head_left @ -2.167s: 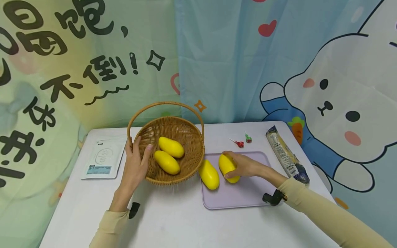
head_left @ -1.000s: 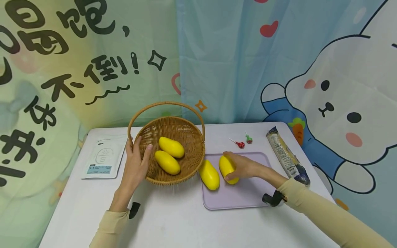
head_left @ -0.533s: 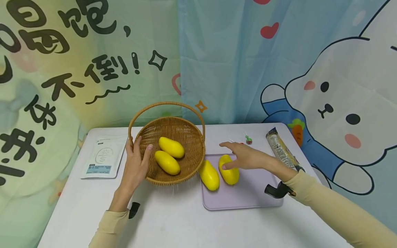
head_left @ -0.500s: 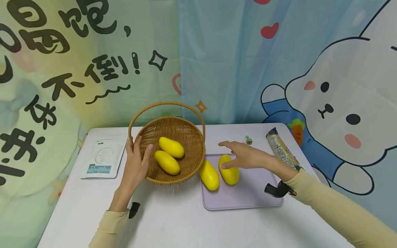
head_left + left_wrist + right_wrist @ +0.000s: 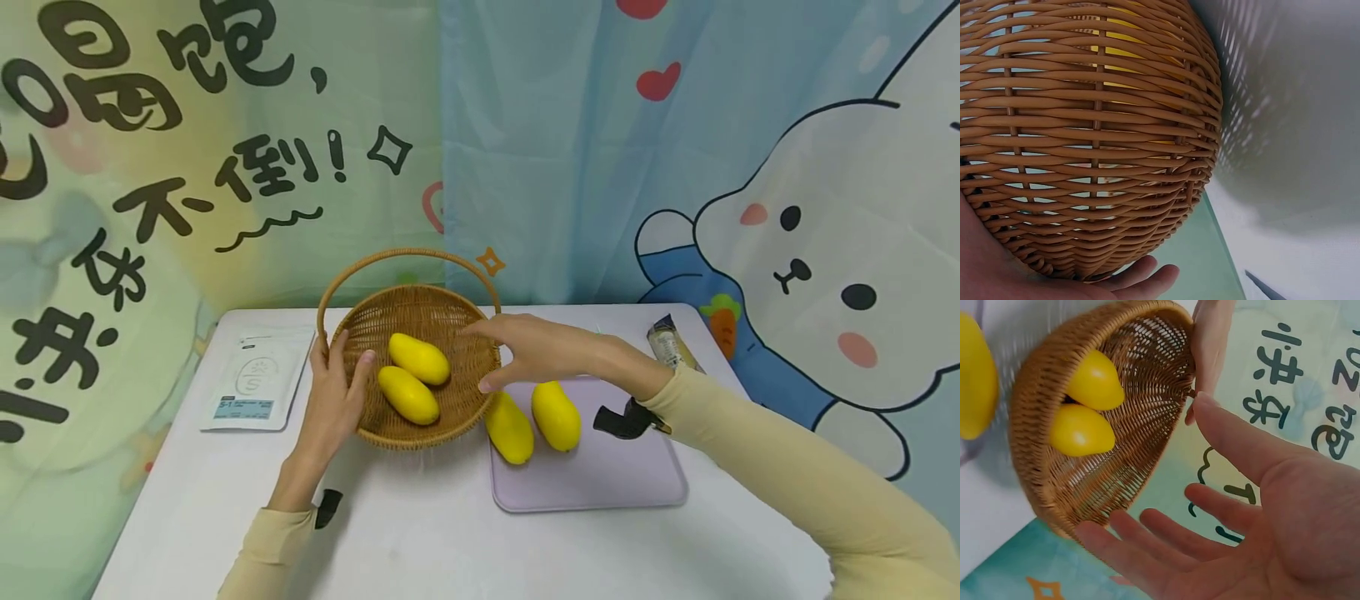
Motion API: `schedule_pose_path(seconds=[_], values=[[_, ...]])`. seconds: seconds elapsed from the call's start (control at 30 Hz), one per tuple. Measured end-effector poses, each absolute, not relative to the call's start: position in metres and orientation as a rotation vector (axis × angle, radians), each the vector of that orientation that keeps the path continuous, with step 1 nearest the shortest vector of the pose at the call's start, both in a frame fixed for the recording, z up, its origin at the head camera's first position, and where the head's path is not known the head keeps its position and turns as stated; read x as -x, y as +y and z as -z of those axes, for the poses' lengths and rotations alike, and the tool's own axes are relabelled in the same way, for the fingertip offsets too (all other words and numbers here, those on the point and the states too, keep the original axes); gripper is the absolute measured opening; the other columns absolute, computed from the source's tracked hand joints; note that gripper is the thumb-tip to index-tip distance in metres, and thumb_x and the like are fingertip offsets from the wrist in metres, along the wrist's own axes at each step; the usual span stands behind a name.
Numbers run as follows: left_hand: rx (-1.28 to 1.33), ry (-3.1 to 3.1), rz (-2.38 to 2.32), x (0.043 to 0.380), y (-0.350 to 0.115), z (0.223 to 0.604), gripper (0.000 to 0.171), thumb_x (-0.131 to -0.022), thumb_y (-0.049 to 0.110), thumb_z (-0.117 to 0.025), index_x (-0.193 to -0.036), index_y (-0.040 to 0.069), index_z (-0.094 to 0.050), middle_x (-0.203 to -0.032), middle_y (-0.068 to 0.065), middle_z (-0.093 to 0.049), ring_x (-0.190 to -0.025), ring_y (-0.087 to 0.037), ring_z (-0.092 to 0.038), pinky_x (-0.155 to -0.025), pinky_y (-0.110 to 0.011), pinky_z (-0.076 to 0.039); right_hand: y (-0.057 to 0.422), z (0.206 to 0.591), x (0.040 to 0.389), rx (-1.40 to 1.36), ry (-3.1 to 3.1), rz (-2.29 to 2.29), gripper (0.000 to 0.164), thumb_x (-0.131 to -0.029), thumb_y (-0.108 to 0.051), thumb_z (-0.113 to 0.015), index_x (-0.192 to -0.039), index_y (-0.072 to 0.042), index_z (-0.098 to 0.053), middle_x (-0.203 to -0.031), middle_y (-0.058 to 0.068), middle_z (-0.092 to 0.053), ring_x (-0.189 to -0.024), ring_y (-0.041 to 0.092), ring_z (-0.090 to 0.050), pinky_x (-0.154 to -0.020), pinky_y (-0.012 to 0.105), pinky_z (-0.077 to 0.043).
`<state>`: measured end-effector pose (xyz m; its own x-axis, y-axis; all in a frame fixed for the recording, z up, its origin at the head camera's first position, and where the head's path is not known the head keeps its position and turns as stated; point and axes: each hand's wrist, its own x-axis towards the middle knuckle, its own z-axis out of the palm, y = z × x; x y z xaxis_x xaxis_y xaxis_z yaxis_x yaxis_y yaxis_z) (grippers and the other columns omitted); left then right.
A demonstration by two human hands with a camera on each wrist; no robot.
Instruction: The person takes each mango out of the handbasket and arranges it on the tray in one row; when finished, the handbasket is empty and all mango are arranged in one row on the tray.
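Observation:
A brown wicker basket [image 5: 369, 321] with a tall handle is tilted toward me, its mouth facing me. Two yellow mangoes [image 5: 418, 359] rest inside. My left hand [image 5: 330, 408] holds the basket's left side, thumb at the rim and fingers on the outer weave; the left wrist view shows the palm [image 5: 991, 269] against it. My right hand [image 5: 543, 346] is at the basket's right rim with fingers spread and nothing in it; whether it touches the rim I cannot tell. Below it, two more mangoes [image 5: 557, 417] lie on a lilac tray [image 5: 615, 483], the left one close to the basket.
A white pouch [image 5: 258, 375] lies at the table's left. At the back right is a long snack packet [image 5: 670, 343], partly hidden by the right sleeve [image 5: 720, 408]. A printed curtain [image 5: 540, 167] hangs behind the white table [image 5: 405, 542].
My right hand has let go of the right mango on the tray, lifted, and moved left to the basket's right rim. That mango stays on the tray. The left hand keeps its hold.

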<state>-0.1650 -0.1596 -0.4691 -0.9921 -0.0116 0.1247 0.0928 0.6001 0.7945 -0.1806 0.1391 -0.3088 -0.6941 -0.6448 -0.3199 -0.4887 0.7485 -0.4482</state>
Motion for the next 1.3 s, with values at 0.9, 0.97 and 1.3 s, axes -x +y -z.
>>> schedule_pose_path(seconds=[0.9, 0.97, 1.3], values=[[0.076, -2.709, 1.352, 0.166, -0.163, 0.471, 0.079, -0.104, 0.063, -0.035, -0.164, 0.015, -0.018, -0.169, -0.02, 0.01, -0.148, -0.052, -0.026, -0.112, -0.067, -0.034, 0.031, 0.371, 0.254, 0.927, 2.379, 0.109, 0.07, -0.097, 0.001, -0.062, -0.158, -0.022, -0.037, -0.162, 0.008, -0.039, -0.155, 0.03, -0.024, -0.117, 0.046, -0.039], [0.075, -2.713, 1.35, 0.166, -0.163, 0.471, 0.079, -0.104, 0.063, -0.035, -0.164, 0.015, -0.017, -0.169, -0.019, 0.01, -0.149, -0.052, -0.025, -0.113, -0.067, -0.034, 0.028, 0.378, 0.257, 0.93, 2.373, 0.085, 0.069, -0.097, 0.003, -0.06, -0.158, -0.023, -0.038, -0.162, 0.007, -0.039, -0.156, 0.031, -0.021, -0.118, 0.047, -0.038], [0.065, -2.716, 1.328, 0.166, -0.162, 0.472, 0.078, -0.104, 0.062, -0.037, -0.163, 0.013, -0.019, -0.169, -0.018, 0.007, -0.145, -0.052, -0.033, -0.111, -0.066, -0.036, 0.022, 0.401, 0.267, 0.892, 2.379, -0.003, 0.071, -0.097, 0.007, -0.054, -0.157, -0.027, -0.039, -0.165, 0.01, -0.033, -0.152, 0.028, -0.031, -0.095, 0.035, -0.05]])
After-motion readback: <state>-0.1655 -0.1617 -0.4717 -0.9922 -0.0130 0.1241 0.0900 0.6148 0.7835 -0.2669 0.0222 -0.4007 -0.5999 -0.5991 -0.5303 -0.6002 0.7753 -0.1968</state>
